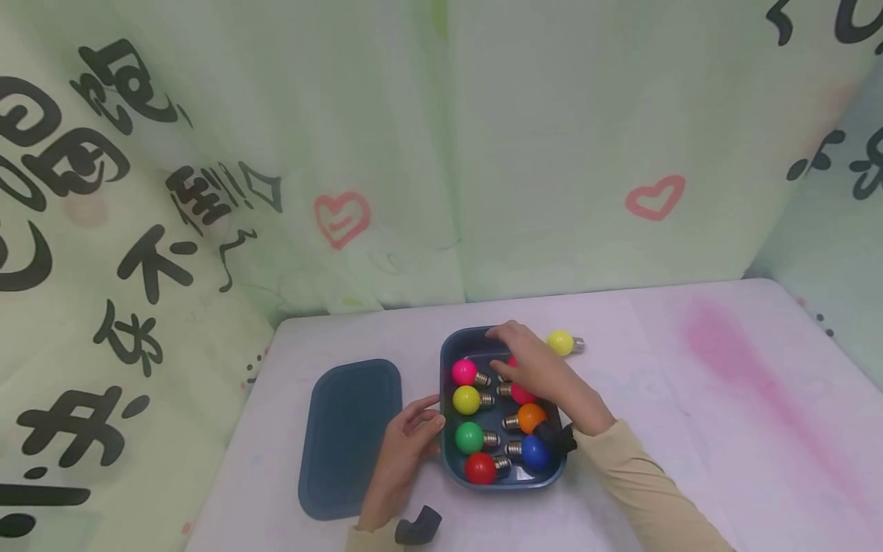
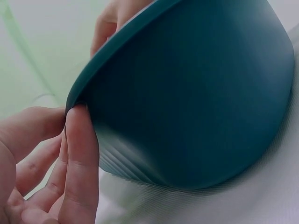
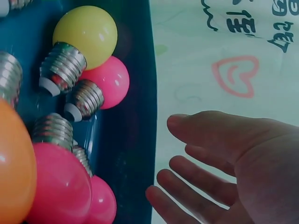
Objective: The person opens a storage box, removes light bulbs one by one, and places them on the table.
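A: Tray (image 1: 472, 345), one. Location?
B: Standing on the worktop (image 1: 697, 399), right of the lid (image 1: 352, 437), holding bulbs (image 1: 466, 400) in two rows. One loose bulb (image 1: 560, 343) is lying just beside the tray's far right corner.
A: Hands?
B: Left hand (image 1: 405, 452): pinching the tray's left rim (image 2: 126, 41) between thumb and finger. Right hand (image 1: 527, 360): hovering over the tray's far end, fingers loosely spread, gripping nothing.
A: Handling, tray?
B: Looking stiff and smooth, probably plastic. The rim is offering the surest hold; tilting would likely set bulbs rolling.
A: Handling, bulbs?
B: Seeming light and hard, perhaps fragile if dropped. Glossy globes (image 3: 96, 35) are probably giving slippery purchase; ridged metal bases (image 3: 53, 128) are offering better grip. Pinch there, or cup the globe gently.
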Demonstrator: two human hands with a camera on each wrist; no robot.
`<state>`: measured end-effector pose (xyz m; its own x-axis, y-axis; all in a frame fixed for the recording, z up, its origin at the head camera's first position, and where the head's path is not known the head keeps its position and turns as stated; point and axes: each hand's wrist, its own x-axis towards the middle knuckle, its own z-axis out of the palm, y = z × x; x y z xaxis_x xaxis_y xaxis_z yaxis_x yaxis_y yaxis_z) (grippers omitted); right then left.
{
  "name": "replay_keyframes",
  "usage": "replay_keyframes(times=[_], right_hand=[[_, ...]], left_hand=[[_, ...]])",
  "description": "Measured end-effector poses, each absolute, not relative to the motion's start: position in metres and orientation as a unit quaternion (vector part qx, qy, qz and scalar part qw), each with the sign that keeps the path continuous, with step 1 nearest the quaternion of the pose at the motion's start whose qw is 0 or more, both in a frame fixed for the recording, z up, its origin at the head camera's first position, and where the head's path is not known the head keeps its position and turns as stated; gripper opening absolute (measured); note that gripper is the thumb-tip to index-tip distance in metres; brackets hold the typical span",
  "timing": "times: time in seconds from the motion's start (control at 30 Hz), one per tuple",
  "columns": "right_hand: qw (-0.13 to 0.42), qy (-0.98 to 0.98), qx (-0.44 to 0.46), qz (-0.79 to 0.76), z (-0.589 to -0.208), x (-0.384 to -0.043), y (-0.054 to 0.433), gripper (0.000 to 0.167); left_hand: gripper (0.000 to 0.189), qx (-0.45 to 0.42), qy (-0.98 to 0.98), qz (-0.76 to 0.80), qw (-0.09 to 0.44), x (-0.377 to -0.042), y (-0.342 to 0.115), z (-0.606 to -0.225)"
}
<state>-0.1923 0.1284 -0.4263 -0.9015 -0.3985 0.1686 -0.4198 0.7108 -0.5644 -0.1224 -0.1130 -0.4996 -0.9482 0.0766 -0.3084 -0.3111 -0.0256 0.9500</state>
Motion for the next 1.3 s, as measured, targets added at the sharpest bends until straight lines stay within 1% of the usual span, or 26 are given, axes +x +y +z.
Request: replay_keyframes(times=[0.1,0.33,0.6,1.3], right_hand=[[0.01,-0.926,0.229,0.301,-0.428,-0.194,0.125,0.045],[-0.035,-0.931,0.216,0.293,-0.429,-0.197,0.116,0.047],[-0.059,-0.932,0.217,0.286,-0.431,-0.199,0.106,0.048],[-0.091,-0.938,0.205,0.264,-0.442,-0.212,0.091,0.042]], left_hand=[[0.051,-0.084,0.686,0.71,0.135,-0.122,-0.113,-0.499],[0.052,-0.084,0.688,0.707,0.138,-0.121,-0.113,-0.496],[0.052,-0.083,0.688,0.708,0.139,-0.121,-0.114,-0.495],[0.051,-0.091,0.686,0.707,0.145,-0.121,-0.113,-0.494]])
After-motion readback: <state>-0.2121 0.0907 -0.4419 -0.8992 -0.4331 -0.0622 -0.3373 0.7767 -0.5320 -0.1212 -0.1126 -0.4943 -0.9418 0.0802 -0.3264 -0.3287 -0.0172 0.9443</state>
